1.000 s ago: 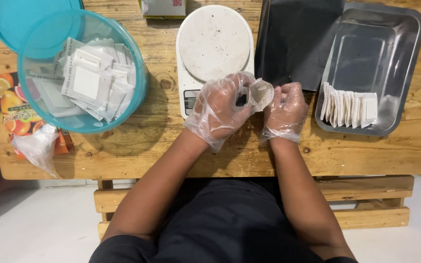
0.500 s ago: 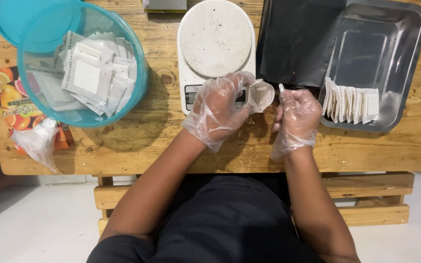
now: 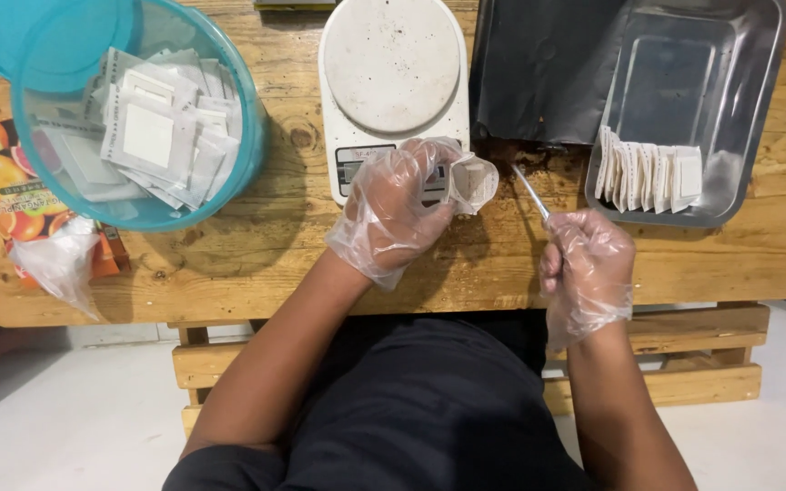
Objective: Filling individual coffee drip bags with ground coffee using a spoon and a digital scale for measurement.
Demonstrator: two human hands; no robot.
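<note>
A: How far along does the work look?
B: Partway. The left hand [image 3: 393, 214] pinches a small white paper sachet [image 3: 473, 180], mouth open, at frame centre just below the white round-topped kitchen scale [image 3: 393, 68]. The right hand [image 3: 587, 273] is closed on a thin metal spatula [image 3: 531, 193] pointing toward it. A row of sachets [image 3: 649, 171] stands in the steel tray [image 3: 757, 118], upper right.
A: What's left?
B: Many flat sachets [image 3: 143, 136] fill the teal plastic bowl [image 3: 247, 173], upper left. Nothing blocks the wooden worktop [image 3: 256, 264] between the hands.
</note>
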